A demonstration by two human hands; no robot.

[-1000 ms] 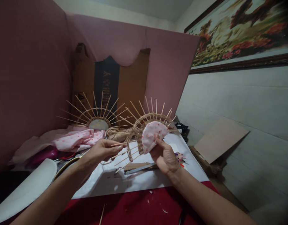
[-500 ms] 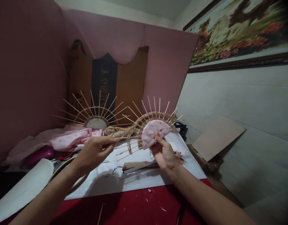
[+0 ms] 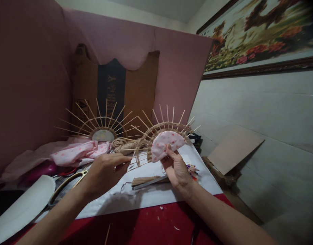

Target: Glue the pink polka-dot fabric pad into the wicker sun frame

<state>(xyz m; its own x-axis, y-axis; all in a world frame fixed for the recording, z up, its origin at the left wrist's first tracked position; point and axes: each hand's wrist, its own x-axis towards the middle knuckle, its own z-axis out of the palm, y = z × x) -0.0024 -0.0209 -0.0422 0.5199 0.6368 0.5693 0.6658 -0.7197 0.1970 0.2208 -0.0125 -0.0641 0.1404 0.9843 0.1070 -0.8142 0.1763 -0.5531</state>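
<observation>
Presumably to steady the twine weave (image 3: 169, 125), my right fingers (image 3: 172, 154) pinch the polka-dotted half-disc (image 3: 164, 141). Left of it, my left fingers (image 3: 124, 159) pinch a stick (image 3: 134, 157).

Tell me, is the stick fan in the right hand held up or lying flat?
Held up: the right hand grips the stick fan by its dotted cloth centre, thumb in front, and many sticks point upward.

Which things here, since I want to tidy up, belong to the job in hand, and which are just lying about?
Job in hand:
woven stick frame with pink dotted cloth panel, gripped by the right hand; left hand at its stick ends
probably twine ball, loose dotted cloth, similar second frame

Likely just lying about:
white half-round sheet
purple object
leaning tan board
</observation>
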